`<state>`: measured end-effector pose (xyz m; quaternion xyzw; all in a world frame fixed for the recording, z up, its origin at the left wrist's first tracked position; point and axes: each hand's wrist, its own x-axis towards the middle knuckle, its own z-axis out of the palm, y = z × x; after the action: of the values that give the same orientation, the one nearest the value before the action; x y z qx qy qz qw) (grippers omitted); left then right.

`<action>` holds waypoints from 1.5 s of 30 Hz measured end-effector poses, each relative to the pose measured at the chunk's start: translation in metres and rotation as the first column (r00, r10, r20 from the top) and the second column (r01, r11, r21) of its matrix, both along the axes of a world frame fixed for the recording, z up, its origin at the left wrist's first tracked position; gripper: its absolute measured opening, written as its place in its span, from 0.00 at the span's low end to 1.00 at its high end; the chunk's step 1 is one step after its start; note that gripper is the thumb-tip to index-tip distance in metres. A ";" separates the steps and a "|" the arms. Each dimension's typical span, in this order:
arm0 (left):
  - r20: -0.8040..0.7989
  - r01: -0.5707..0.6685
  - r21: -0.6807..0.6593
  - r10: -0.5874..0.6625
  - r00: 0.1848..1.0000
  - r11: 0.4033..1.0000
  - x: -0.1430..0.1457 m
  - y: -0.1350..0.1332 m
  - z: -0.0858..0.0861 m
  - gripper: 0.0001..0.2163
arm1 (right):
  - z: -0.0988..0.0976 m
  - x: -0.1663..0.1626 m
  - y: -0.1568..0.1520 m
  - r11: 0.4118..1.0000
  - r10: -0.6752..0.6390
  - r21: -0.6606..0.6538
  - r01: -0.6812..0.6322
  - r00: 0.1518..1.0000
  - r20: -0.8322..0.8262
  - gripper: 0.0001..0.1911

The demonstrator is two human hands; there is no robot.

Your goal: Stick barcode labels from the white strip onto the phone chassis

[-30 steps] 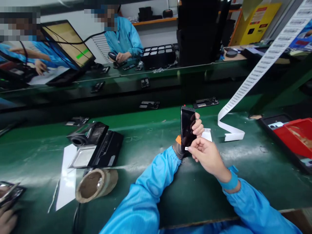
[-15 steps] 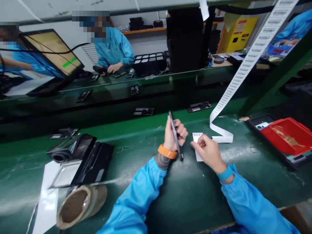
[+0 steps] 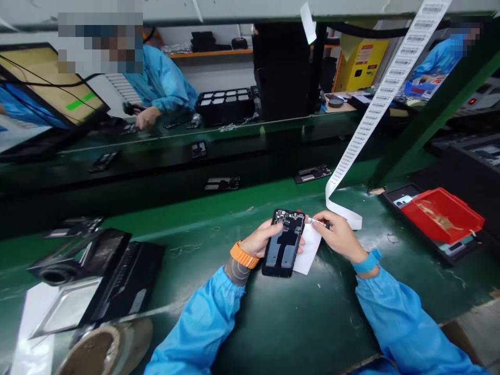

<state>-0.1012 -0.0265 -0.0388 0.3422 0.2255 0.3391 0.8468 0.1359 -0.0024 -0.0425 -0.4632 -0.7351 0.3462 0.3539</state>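
I have the left hand (image 3: pixel 260 237) wrapped around a phone assembly (image 3: pixel 283 243), thumb pressed near its upper left corner and the other fingers behind, a few tips showing past its right side; I take this side grip to be chosen so the circuitry and the two pale panels face up, almost unblocked to my view. The assembly sits in the hand between the far and near edges of the green worktop (image 3: pixel 304 323), apparently raised off it and overlapping a white sheet (image 3: pixel 310 250). At that sheet's upper edge I have the right hand (image 3: pixel 339 237), thumb and forefinger brought together by a thin white sliver; I cannot tell whether they grip the sheet or a separate piece. Having the sheet just beside the assembly seems to let both hands work close together. The label strip (image 3: pixel 373 114) drops from overhead and folds beyond the right hand, towards the worktop's far edge, probably to be reachable without covering the middle. Towards the right end, a red bin (image 3: pixel 441 216) sits in a black tray (image 3: pixel 414 226), well apart from the phone assembly, which I judge leaves the right forearm free room.
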 end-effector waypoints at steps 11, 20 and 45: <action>-0.065 -0.046 0.012 0.047 0.997 0.999 0.011 -0.005 0.006 0.31 | 0.012 0.001 -0.010 0.986 -0.033 0.166 0.030 0.999 0.012 0.08; -0.101 -0.045 -0.042 0.041 0.994 0.998 0.014 -0.005 0.001 0.28 | 0.011 -0.002 -0.010 0.952 -0.037 0.305 0.014 0.997 0.070 0.05; 0.304 -0.007 -0.254 0.087 0.949 0.967 0.031 -0.012 0.023 0.42 | 0.011 0.002 -0.011 0.925 -0.037 0.378 0.047 0.999 -0.034 0.09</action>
<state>-0.0705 -0.0384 -0.0162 0.1692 0.1375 0.3784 0.8996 0.1379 -0.0136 -0.0314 -0.3970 -0.7733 0.1963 0.4538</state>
